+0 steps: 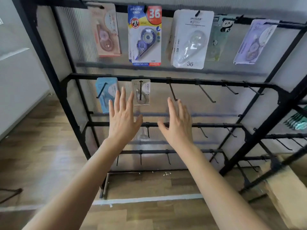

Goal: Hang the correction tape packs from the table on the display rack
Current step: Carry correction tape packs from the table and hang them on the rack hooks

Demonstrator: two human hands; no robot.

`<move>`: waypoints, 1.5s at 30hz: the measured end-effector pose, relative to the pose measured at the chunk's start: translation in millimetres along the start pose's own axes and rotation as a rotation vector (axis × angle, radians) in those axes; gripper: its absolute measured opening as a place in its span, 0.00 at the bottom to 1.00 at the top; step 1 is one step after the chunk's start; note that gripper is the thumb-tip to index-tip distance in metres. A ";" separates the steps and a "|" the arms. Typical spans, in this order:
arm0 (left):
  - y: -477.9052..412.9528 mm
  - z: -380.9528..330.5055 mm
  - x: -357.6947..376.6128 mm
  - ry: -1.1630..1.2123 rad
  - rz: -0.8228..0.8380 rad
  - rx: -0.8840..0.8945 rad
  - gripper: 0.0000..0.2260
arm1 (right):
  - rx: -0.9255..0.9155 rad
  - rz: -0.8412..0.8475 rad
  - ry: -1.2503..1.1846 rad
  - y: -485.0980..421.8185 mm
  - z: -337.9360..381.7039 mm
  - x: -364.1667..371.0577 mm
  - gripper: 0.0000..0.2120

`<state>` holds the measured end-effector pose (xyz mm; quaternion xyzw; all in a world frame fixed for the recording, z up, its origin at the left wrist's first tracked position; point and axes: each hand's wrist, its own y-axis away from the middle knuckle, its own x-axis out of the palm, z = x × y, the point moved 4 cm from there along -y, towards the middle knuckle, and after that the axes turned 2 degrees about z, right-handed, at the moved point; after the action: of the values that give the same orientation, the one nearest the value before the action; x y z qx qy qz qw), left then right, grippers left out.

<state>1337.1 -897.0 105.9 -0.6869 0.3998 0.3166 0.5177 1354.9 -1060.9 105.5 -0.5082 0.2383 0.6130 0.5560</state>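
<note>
A black display rack [166, 79] stands in front of me. Its top row carries a pink pack [108, 30], a blue "36" pack [144, 35], a white pack [191, 39], a green panda pack [219, 37] and a lilac pack [252, 42]. On the second row hang a light blue pack [103, 92] and a small clear pack [141, 92]. My left hand [123, 117] and my right hand [177, 123] are raised before the second row, fingers straight and spread, holding nothing. The table is out of view.
Bare hooks [206, 93] line the second row to the right and the lower rows. A second rack [282, 136] joins at the right, with green packs [297, 122] on it. A cardboard box [285, 188] sits at lower right on the wooden floor.
</note>
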 end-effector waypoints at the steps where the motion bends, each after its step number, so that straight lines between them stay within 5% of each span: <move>1: 12.0 -4.8 3.8 -0.005 0.017 -0.017 0.34 | 0.000 0.025 0.009 10.1 -5.1 0.0 0.37; 19: 263.8 -15.5 -15.9 -0.062 0.172 -0.523 0.34 | -0.186 0.469 0.026 186.3 -1.5 36.3 0.38; 45: 742.4 175.4 -292.4 -0.276 0.041 -1.343 0.33 | -0.974 0.886 0.062 550.0 407.6 133.2 0.39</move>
<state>542.0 -770.1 -32.2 -0.8046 0.0602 0.5904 0.0196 718.7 -800.4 -12.2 -0.5730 0.1363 0.8066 -0.0495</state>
